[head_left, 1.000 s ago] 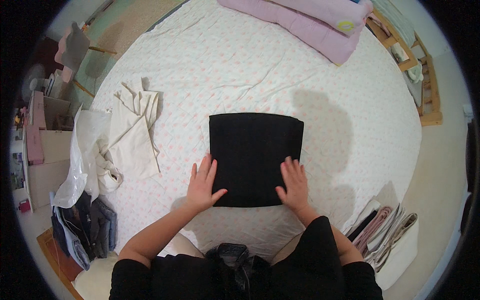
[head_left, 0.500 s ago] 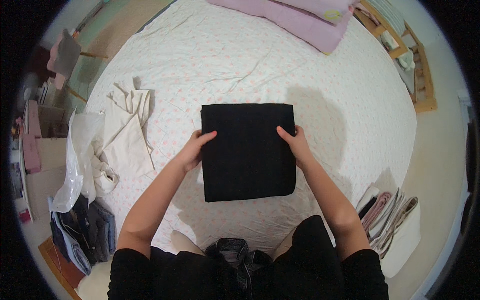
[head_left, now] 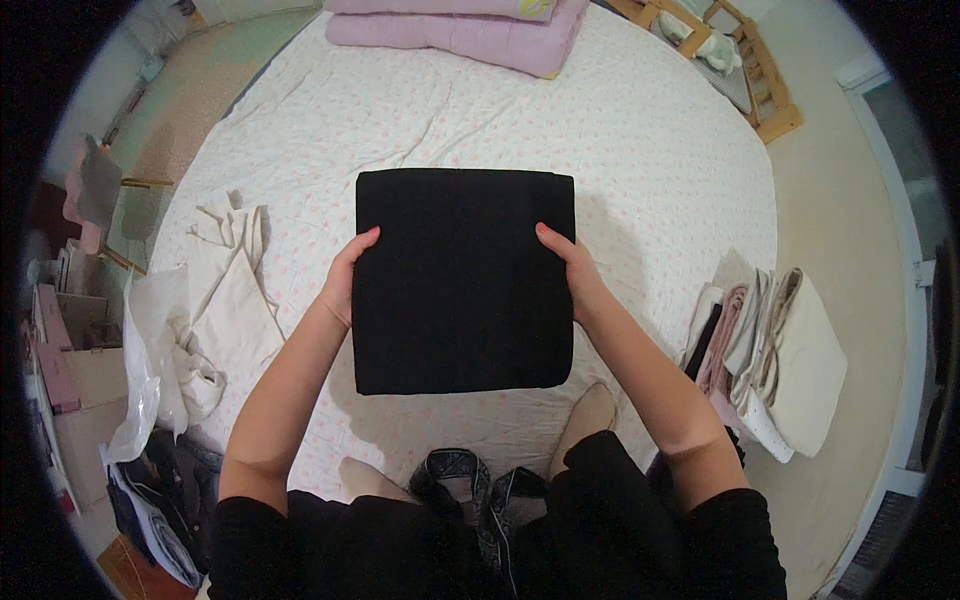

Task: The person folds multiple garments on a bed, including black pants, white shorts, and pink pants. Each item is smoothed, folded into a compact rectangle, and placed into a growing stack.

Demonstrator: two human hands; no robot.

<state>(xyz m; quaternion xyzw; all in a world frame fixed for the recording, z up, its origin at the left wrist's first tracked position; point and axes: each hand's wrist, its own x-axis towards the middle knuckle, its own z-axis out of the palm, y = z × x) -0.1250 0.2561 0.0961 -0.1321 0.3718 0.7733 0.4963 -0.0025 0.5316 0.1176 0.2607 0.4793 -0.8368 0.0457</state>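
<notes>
Both hands grip a folded black cloth (head_left: 463, 280) at the centre of the frame: the left hand (head_left: 345, 278) clasps its left edge and the right hand (head_left: 568, 268) its right edge, thumbs lying on top and fingers tucked underneath. The cloth is a neat, nearly square pad, matte and dense, with a rounded fold along its top edge and layered edges at the bottom. It sits over the bed (head_left: 640, 160); whether it is lifted clear of the sheet cannot be told. Bare forearms rise from the lower edge, angled inward. The sheet is white with small pink dots, slightly wrinkled. A cream garment (head_left: 230, 300) lies crumpled at the left, a stack of folded pale clothes (head_left: 780, 360) sits at the right, and a lilac quilt (head_left: 470, 30) lies folded at the top.
</notes>
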